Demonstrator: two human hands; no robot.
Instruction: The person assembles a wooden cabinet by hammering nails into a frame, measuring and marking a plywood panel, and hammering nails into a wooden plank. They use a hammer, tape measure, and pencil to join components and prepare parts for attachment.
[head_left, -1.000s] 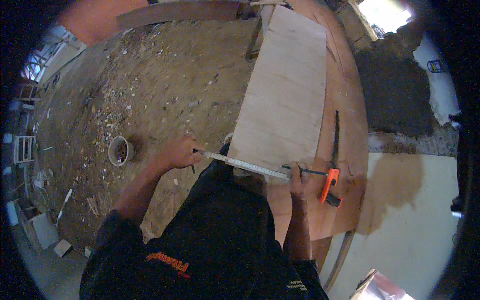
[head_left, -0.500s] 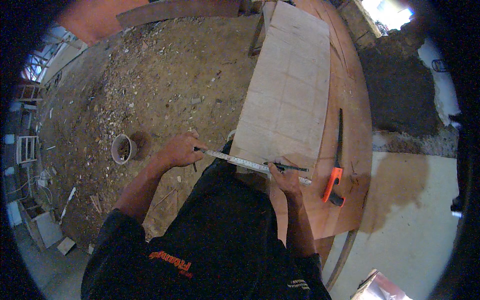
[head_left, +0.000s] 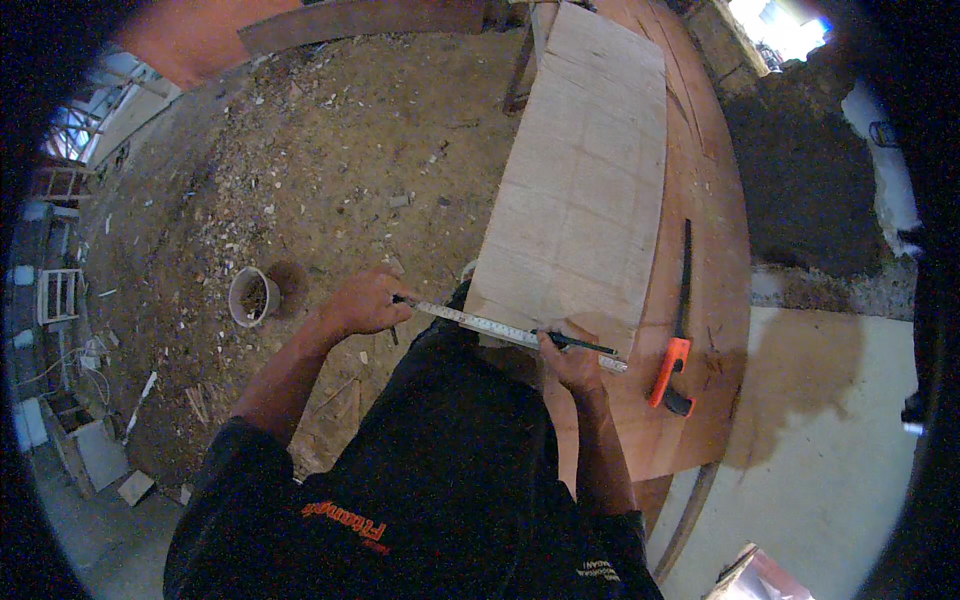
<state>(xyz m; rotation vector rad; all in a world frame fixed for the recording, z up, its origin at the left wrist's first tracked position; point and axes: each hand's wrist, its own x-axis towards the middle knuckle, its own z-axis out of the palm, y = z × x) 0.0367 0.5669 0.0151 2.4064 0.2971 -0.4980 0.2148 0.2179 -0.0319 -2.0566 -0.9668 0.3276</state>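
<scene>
A white tape measure with dark markings stretches across the near end of a pale wooden board. My left hand closes round its left end, out beyond the board's left edge. My right hand pinches the strip near its other end, over the board's near edge. A thin dark pencil also sticks out to the right from my right fingers, lying along the tape. The fingers of both hands are partly hidden, and the lower end of the board is covered by my dark shirt.
A handsaw with an orange and black handle lies on the reddish sheet right of the board. On the dirt floor at left stand a white bucket and scattered debris. A pale slab lies at far right.
The whole view has shifted slightly, with the board and saw a little further right. Both hands keep hold of the tape measure; the pencil now slants down more to the right.
</scene>
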